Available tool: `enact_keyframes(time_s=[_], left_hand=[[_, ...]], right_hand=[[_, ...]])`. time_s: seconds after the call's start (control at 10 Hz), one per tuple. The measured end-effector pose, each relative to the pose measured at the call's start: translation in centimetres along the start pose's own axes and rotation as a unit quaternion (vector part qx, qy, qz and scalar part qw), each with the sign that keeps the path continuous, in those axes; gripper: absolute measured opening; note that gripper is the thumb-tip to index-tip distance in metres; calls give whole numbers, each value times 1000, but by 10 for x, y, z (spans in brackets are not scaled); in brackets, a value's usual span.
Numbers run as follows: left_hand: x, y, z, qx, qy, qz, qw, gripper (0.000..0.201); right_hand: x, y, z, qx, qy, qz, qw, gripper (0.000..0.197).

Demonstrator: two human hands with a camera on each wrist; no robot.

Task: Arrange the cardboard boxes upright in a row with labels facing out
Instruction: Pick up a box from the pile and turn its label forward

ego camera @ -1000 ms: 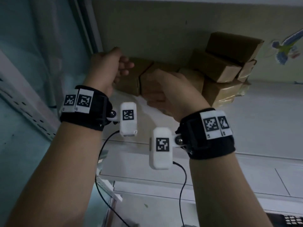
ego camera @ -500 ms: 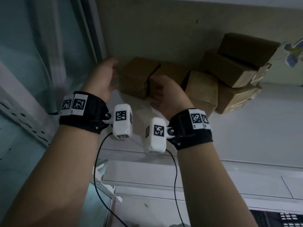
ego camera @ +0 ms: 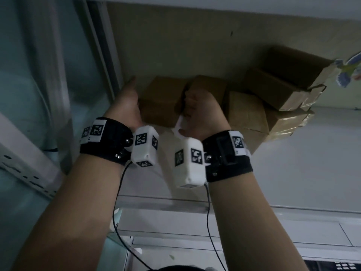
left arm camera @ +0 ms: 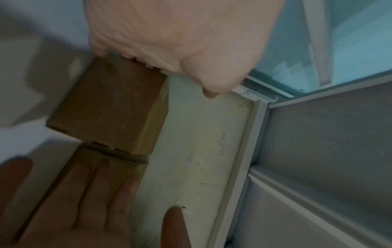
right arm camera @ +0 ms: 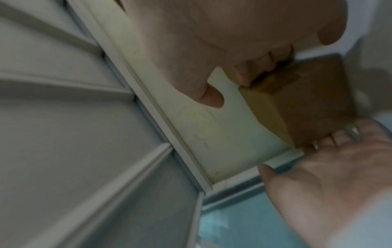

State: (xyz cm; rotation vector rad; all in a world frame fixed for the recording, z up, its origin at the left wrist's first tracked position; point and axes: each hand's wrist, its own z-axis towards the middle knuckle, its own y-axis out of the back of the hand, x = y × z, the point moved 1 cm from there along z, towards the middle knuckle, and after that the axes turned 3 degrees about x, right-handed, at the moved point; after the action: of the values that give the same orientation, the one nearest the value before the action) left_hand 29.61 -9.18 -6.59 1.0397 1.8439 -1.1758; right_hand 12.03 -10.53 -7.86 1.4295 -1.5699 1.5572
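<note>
Pale shelf (ego camera: pixel 293 153), boxes along its back wall. At right, a heap of boxes (ego camera: pixel 283 90), stacked askew, some taped. Left of the heap, third box (ego camera: pixel 246 110) upright; then second box (ego camera: pixel 211 89), then first box (ego camera: pixel 160 102) at the row's left end, the two touching side by side. No labels legible anywhere.

Left hand (ego camera: pixel 127 102) flat against the outer left side of first box, fingers straight and together, thumb apart; holding nothing. In the left wrist view the fingers (left arm camera: pixel 110 193) lie along cardboard, blurred.

Right hand (ego camera: pixel 199 110) at the seam between first box and second box, fingers curled over a front top edge. In the right wrist view, fingertips (right arm camera: pixel 244 77) hooked on that edge; which of the two boxes, cannot tell.
</note>
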Motion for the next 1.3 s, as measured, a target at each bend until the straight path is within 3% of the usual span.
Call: enact_keyframes(time_s=[0.1,0.2,0.3,0.4,0.5,0.6,0.9,1.0,1.1,1.2,1.3], left_hand=[[6,2,0,-10,36,-8,999,74],[0,5,-4,-33,6,10,999,58],[-9,1,-15,-40,-55,31,997,36],[-18,3,-13,-21,-115,36,992,35],[-28,-1,-22,-4,-163,74,984,29],[-31,-5,-28,-22,-191,111,975,30],[-25,-10,-48,-16,-189,174,966,30],[-20,-6,-45,-32,-178,170,969,24],[-15,-3,-46,-51,-159,189,968,9],[-12,1,-47,-66,-148,192,968,18],[-9,5,-48,-75,-156,178,969,59]], right_hand=[[-4,-13,4,20,-23,-61,998,21],[-5,-13,4,5,-20,-88,996,57],[19,-26,-10,-16,-72,53,996,25],[29,-21,-6,-11,-42,41,998,17],[43,-20,-9,-12,-1,75,997,15],[44,-21,-13,-3,17,114,993,26],[18,-29,-21,-38,54,83,994,31],[13,-31,-24,-55,67,53,995,28],[18,-30,-35,-19,39,74,996,35],[25,-32,-42,-19,50,51,997,28],[28,-38,-46,-9,67,69,995,7]])
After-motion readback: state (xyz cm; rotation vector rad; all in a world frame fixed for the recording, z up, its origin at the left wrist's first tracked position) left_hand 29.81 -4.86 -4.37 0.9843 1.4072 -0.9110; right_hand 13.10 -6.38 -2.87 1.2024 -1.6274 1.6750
